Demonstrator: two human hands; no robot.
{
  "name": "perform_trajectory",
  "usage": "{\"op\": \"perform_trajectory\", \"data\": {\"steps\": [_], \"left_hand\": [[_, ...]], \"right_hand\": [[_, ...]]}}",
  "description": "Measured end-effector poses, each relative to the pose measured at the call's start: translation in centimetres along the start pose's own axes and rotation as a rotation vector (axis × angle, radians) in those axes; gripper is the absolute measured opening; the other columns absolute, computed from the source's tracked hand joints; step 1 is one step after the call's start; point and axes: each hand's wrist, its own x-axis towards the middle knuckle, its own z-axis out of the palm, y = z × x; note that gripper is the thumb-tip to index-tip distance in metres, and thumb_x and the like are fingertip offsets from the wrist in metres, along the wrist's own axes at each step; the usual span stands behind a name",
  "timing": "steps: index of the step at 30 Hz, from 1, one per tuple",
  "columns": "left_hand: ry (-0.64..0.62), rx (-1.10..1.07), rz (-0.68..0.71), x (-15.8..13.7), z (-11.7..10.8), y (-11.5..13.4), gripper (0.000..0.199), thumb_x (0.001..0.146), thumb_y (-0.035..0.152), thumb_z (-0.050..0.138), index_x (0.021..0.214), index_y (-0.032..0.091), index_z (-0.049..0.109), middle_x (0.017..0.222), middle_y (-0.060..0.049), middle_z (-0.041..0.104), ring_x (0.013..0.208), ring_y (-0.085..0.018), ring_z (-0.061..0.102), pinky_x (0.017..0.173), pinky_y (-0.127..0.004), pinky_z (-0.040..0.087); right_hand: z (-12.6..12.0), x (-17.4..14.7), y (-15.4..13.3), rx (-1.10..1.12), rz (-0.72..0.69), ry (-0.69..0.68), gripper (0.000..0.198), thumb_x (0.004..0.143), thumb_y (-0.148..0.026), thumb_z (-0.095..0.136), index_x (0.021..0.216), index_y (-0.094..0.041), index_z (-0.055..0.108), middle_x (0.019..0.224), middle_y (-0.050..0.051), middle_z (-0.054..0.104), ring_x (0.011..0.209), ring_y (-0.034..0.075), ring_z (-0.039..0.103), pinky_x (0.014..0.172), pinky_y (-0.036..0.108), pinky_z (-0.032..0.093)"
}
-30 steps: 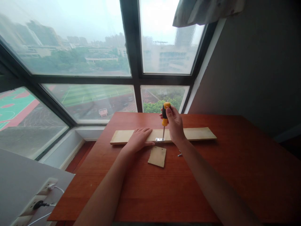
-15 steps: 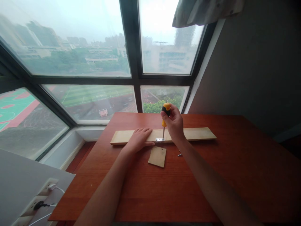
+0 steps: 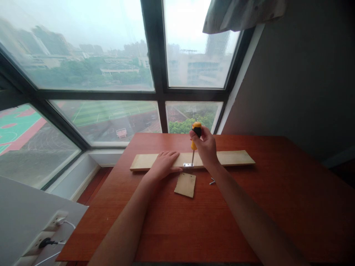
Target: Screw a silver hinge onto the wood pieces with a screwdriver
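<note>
A long pale wooden board [image 3: 235,156] lies crosswise on the table. My left hand [image 3: 165,162] rests flat on it, left of the middle, fingers stretched out and thumb along the near edge. My right hand [image 3: 205,146] grips a yellow and black screwdriver [image 3: 193,145], held upright with its tip down at a small silver metal hinge [image 3: 188,165] on the board's near edge. Just below the hinge, a small square wooden piece [image 3: 185,185] with two holes lies on the table. Small screws [image 3: 212,181] lie beside my right forearm.
The reddish-brown table [image 3: 177,229] stands against large windows with a dark frame [image 3: 159,66]. A grey wall [image 3: 288,81] rises on the right. At lower left, a power socket [image 3: 44,240] holds plugs with cables. A curtain [image 3: 244,16] hangs at the top.
My right hand and the screwdriver handle have turned slightly, with the tip staying at the hinge. My left hand and the board stay in place.
</note>
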Motion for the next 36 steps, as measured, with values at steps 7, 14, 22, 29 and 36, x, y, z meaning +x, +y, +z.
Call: {"op": "perform_trajectory", "data": {"steps": [7,14,22,29,36], "left_hand": [[0.002,0.0,0.008,0.02,-0.05,-0.03,0.067,0.08,0.062,0.06,0.133,0.022,0.049,0.138,-0.012,0.055,0.12,-0.032,0.053,0.1,-0.042,0.037],[0.004,0.004,0.003,0.01,0.02,-0.01,0.067,0.079,0.061,0.062,0.132,0.021,0.05,0.137,-0.012,0.055,0.12,-0.032,0.053,0.1,-0.042,0.038],[0.003,-0.012,0.006,-0.03,-0.12,0.1,0.067,0.08,0.06,0.062,0.133,0.021,0.05,0.137,-0.011,0.055,0.121,-0.031,0.052,0.101,-0.041,0.037],[0.004,-0.01,-0.002,-0.05,-0.21,0.12,0.067,0.078,0.059,0.064,0.132,0.022,0.05,0.138,-0.012,0.055,0.121,-0.031,0.052,0.101,-0.041,0.037],[0.007,-0.006,0.001,0.07,0.08,-0.12,0.069,0.078,0.06,0.064,0.133,0.022,0.049,0.138,-0.012,0.054,0.122,-0.031,0.052,0.101,-0.042,0.037]], "right_hand": [[0.26,-0.02,-0.73,0.28,0.066,-0.011,0.033,0.087,-0.047,0.059,0.112,-0.026,0.054,0.096,0.002,0.066,0.075,0.014,0.063,0.075,0.033,0.052],[0.41,0.01,-0.54,0.22,0.07,0.011,0.039,0.076,-0.042,0.073,0.104,-0.024,0.053,0.092,0.0,0.065,0.08,0.015,0.062,0.071,0.03,0.051],[0.2,-0.3,-0.77,0.163,0.052,0.043,0.024,0.084,-0.041,0.065,0.1,-0.024,0.063,0.085,-0.001,0.06,0.075,0.013,0.056,0.064,0.026,0.047],[0.54,-0.17,-0.33,0.169,0.039,0.131,0.039,0.072,-0.039,0.078,0.102,-0.025,0.057,0.094,0.0,0.064,0.084,0.015,0.062,0.072,0.028,0.051],[0.76,-0.5,-0.93,0.33,0.076,-0.019,0.028,0.087,-0.045,0.059,0.103,-0.022,0.057,0.097,0.003,0.066,0.08,0.014,0.064,0.073,0.03,0.051]]}}
